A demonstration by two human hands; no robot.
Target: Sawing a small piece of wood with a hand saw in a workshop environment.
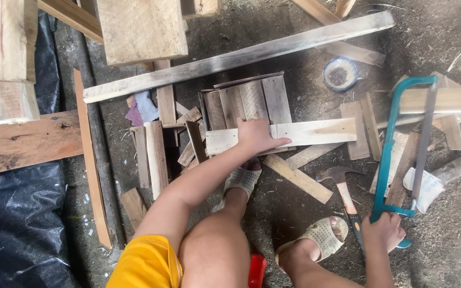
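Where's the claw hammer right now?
In the head view, the claw hammer lies on the dirt floor right of centre, between the sandalled right foot and the teal hacksaw gripped by the right hand.

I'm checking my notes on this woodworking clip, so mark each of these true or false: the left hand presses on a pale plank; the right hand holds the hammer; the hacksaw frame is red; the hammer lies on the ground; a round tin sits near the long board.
1. The left hand presses on a pale flat wooden plank. True.
2. The right hand holds the hammer. False: it grips the handle of the teal metal-framed hacksaw.
3. The hacksaw frame is red. False: it is teal.
4. The wooden-handled claw hammer lies on the ground. True.
5. A small round blue-rimmed tin sits near the long grey board. True.
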